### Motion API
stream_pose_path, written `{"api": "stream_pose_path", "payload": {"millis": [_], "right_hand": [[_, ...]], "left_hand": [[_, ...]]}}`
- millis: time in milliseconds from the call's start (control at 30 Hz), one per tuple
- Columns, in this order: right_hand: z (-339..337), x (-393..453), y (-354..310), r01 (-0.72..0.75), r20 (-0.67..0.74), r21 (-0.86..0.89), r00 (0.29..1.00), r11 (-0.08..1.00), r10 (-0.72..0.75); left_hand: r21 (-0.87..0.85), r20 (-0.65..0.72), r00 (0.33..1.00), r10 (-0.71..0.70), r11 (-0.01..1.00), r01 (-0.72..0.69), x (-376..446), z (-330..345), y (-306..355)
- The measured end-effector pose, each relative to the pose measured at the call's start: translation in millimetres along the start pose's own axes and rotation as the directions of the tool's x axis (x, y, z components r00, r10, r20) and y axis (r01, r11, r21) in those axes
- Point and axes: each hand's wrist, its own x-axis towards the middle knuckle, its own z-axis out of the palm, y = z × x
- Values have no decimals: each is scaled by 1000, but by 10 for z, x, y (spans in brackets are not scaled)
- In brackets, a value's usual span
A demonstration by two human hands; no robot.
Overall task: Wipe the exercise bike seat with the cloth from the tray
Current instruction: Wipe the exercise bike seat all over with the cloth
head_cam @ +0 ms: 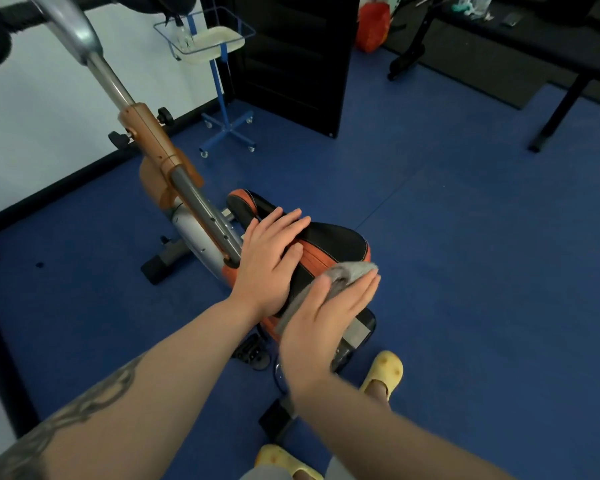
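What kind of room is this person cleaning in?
Probably a small gym or exercise room. An exercise bike stands on a blue padded floor, another dark piece of workout equipment sits at the back, and a wheeled tray stand by the wall hints at a rehab or clinic setting.

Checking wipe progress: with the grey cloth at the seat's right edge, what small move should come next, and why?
Probably sweep the right hand and grey cloth leftward over the black-and-orange padded seat; its top beyond the cloth lies uncovered, and the flat left hand steadies it.
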Motion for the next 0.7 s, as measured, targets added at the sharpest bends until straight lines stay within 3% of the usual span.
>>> {"api": "stream_pose_path", "payload": {"millis": [133,333,567,700], "right_hand": [[-47,776,-106,-153,-23,-23,988,988,152],[-81,112,-92,27,8,-78,1000,997,-27],[-59,554,-175,-81,-27,-28,996,996,81],[-56,271,-162,-87,-29,-13,996,996,86]], "left_hand": [[-13,-14,1000,-6,1000,6,3,3,23],[-25,-17,1000,-2,1000,1,-8,-1,0],[-1,-9,1000,-4,1000,4,8,6,9],[-18,-15,1000,5,1000,-5,-3,3,5]]}}
